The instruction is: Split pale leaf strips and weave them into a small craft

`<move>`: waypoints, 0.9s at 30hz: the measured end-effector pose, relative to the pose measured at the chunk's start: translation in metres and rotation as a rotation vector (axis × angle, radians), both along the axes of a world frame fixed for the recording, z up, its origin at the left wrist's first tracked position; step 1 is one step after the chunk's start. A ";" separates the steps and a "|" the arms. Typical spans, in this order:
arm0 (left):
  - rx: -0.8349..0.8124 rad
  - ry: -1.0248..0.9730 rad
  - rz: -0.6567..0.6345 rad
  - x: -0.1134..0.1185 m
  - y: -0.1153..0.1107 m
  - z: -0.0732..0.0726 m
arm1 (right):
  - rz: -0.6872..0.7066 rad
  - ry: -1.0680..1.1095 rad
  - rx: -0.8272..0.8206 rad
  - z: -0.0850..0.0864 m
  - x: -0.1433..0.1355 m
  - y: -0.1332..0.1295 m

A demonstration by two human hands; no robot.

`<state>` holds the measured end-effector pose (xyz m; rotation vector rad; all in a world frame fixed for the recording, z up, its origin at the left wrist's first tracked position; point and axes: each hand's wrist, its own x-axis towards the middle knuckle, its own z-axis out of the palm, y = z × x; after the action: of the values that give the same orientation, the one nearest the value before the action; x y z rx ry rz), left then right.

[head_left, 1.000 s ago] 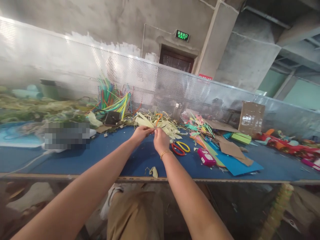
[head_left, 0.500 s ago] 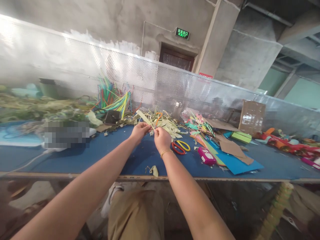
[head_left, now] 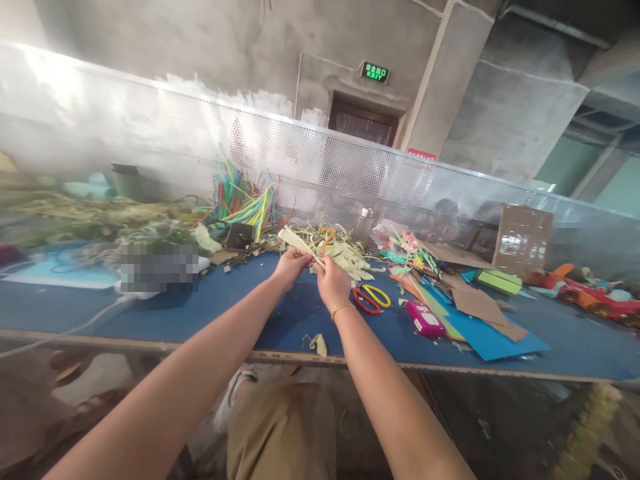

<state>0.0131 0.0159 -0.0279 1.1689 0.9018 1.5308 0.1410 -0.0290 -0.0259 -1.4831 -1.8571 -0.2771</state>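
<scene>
In the head view, a long, flat, pale yellow-green strip (head_left: 296, 241) is pinched between the fingertips of the left hand (head_left: 290, 269) and the right hand (head_left: 334, 285), over the blue-topped bench (head_left: 295, 320), its wide end pointing to ten o'clock. A heap of pale dry leaves (head_left: 353, 259) lies at three o'clock from the fingertips, a slim red loop (head_left: 362, 306) at four. For good control, the strip is probably best gripped lightly near the joined fingertips, without creasing.
</scene>
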 end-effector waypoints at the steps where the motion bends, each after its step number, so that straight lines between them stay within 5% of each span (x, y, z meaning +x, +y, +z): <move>1: -0.004 0.001 -0.003 0.000 0.000 0.000 | 0.000 -0.001 -0.003 0.000 0.000 -0.001; 18: -0.009 0.039 -0.052 0.001 -0.002 0.002 | -0.147 -0.109 -0.103 0.004 0.003 -0.002; 27: 0.027 0.063 -0.001 0.003 0.001 0.003 | -0.067 -0.083 -0.113 0.000 0.003 0.003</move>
<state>0.0161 0.0165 -0.0245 1.2429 0.9247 1.5174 0.1439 -0.0258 -0.0256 -1.6351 -1.9183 -0.2727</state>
